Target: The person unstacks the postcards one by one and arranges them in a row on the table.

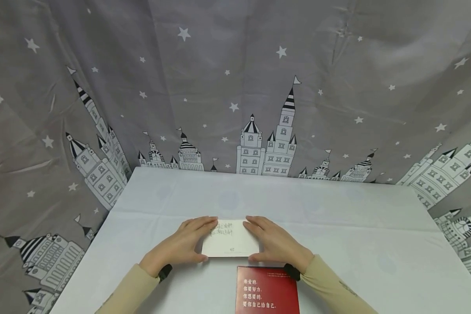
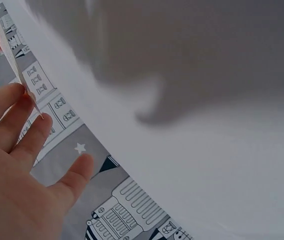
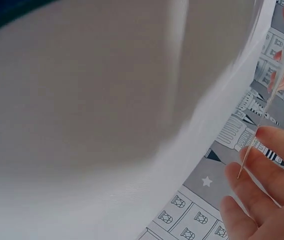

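A thin cream-white card with lines of handwritten-style characters lies between both hands in the head view. My left hand holds its left side, the thumb at the near corner and the fingers at the far corner. On the opposite side my right hand grips it the same way. Seen edge-on in the left wrist view, the card meets the fingertips of the left hand. The right wrist view shows the card's edge against the fingers of the right hand.
A red rectangular item with white printed characters lies on the white tabletop, nearer the person and partly under the right wrist. A grey curtain with castles and stars hangs behind the table and along its sides.
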`<state>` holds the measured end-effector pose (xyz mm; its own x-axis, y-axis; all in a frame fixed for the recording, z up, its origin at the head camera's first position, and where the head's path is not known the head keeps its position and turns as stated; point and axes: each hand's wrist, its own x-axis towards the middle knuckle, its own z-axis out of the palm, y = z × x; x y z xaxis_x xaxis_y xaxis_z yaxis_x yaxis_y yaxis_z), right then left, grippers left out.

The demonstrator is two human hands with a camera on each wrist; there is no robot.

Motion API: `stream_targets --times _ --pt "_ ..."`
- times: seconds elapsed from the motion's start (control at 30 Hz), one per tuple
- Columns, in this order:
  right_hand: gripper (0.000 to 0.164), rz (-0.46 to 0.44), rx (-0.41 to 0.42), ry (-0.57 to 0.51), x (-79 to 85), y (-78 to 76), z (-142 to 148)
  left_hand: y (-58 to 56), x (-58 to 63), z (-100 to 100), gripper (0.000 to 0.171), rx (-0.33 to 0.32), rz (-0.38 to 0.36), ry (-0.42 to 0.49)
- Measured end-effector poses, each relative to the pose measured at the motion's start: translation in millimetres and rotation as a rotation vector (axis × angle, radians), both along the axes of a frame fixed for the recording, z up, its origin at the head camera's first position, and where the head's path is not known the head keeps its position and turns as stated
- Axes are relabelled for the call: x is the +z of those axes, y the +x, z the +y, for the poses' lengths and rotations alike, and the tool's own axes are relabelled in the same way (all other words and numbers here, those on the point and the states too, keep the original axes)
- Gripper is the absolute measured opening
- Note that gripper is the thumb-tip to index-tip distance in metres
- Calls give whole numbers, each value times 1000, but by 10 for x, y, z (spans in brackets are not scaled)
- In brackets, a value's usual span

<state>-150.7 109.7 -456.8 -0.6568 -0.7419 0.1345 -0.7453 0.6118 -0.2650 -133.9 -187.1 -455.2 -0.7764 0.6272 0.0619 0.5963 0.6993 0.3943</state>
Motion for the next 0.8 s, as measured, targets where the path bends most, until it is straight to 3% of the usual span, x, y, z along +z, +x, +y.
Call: stream_targets --times 0.2,0.8 --pt "86 32 18 -4 0 -71 -65 -55 0 -44 90 19 0 -7" --pt "87 3 3 22 13 -236 -255 -200 25 -163 91 59 1 -18"
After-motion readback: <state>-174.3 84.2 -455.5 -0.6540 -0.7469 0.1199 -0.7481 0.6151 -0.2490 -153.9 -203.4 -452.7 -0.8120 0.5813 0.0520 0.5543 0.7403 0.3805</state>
